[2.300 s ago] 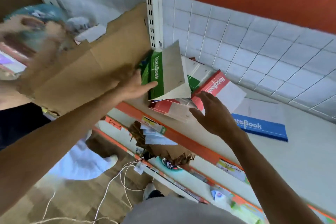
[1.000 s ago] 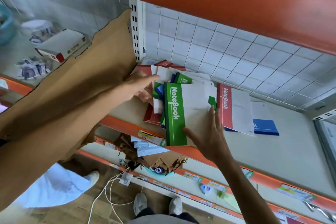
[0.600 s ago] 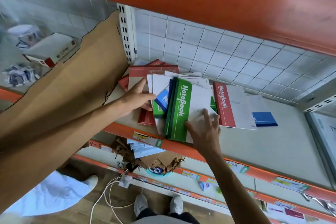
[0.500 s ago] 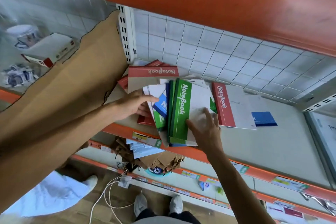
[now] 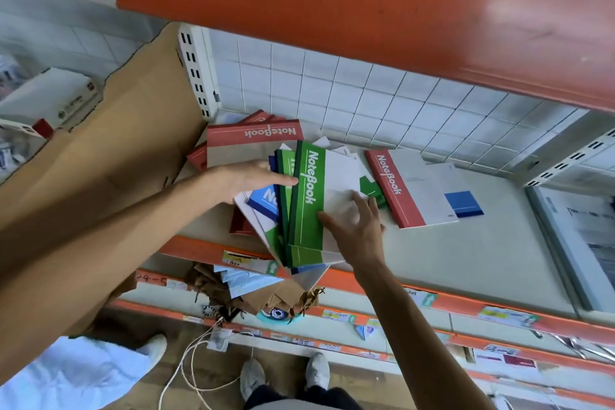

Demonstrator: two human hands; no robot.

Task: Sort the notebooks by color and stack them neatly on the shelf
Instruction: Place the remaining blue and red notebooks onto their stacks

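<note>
A fanned pile of notebooks is spread at the shelf's front edge, towards its left end, its lower corners overhanging the orange lip. The top green notebook is pressed down by the right hand, fingers spread wide and flat on its pale cover. The left hand is laid with straight fingers against the pile's left side. Behind the pile a red notebook is seen, and just right of it another red notebook overlapping a blue notebook.
</note>
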